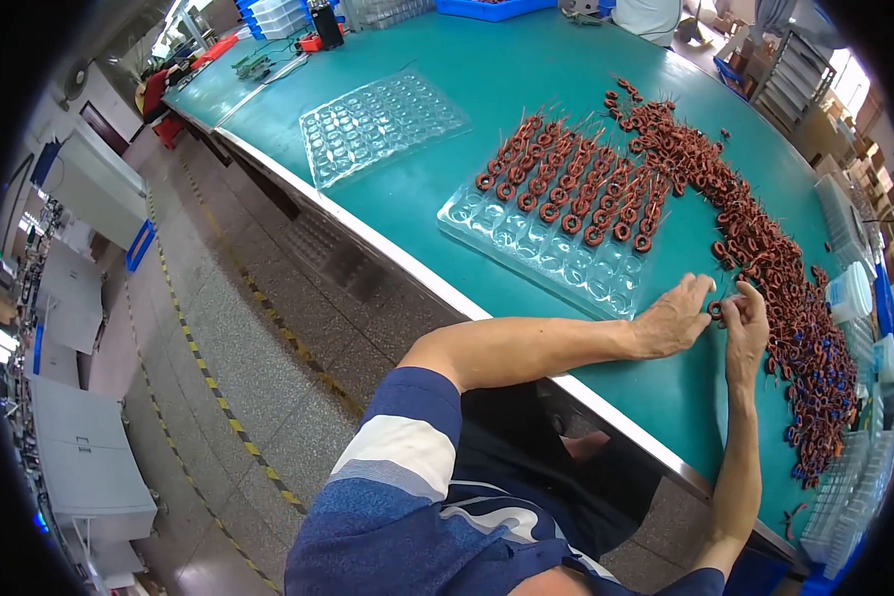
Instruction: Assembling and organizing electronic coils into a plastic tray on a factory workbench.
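Observation:
Over the green tabletop, close to the large heap, my right hand [746, 328] pinches a small red-brown wire-wound ring coil [715, 311] between thumb and fingers. My left hand [671, 318] is just to its left, fingers bent and apart, with the fingertips beside the coil; whether they touch it is too small to tell. Beyond my left hand is a clear plastic tray [526, 243] with round pockets. Its far rows hold similar ring coils [571, 189], their wire leads sticking up; the near pockets hold none.
A long heap of loose ring coils [755, 233] curves along the right side, with bluish ones [815, 382] at its near end. Another clear tray [377, 124] lies farther left. White tubs [849, 293] and stacked clear trays [849, 487] line the right edge. A blue bin [497, 8] stands at the back.

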{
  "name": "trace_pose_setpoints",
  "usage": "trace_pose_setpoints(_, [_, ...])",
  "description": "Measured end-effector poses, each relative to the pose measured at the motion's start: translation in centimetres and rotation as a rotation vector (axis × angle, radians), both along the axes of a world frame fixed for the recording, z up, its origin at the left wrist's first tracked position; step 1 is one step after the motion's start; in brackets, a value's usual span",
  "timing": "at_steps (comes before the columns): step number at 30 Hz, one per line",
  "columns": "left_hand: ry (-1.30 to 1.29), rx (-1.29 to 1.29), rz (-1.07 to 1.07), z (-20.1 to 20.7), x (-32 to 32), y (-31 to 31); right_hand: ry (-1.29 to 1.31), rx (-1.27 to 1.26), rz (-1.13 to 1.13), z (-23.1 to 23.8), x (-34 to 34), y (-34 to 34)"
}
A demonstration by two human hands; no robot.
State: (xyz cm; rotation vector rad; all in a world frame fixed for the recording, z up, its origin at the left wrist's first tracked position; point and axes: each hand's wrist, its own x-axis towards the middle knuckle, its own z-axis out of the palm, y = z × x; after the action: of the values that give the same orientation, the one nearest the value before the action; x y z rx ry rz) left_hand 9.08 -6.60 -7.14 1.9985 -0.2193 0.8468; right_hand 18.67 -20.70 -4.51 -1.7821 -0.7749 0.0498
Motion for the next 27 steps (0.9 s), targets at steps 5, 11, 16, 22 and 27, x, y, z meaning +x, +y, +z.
trace_pose_setpoints(5, [0.116,-0.135,-0.084,1.1,-0.5,0.2,0.192,0.157,-0.013,1.1,-2.3,0.2])
trace_pose_setpoints(11, [0.089,-0.197,-0.176,0.9,-0.4,0.6,0.150,-0.017,-0.038,1.2,-3.1,0.3])
trace_pose_setpoints(16, [0.348,-0.542,-0.370,2.0,-0.6,1.1,-0.303,-0.091,-0.140,0.2,-2.2,-0.2])
trace_pose_setpoints(22, [0.427,-0.703,-0.530,2.3,-0.5,1.2,0.341,0.179,0.109,0.8,-2.6,0.0])
trace_pose_setpoints(27, [0.351,-0.528,-0.475,2.9,-1.2,1.3,0.570,0.279,0.170,0.5,-2.1,0.0])
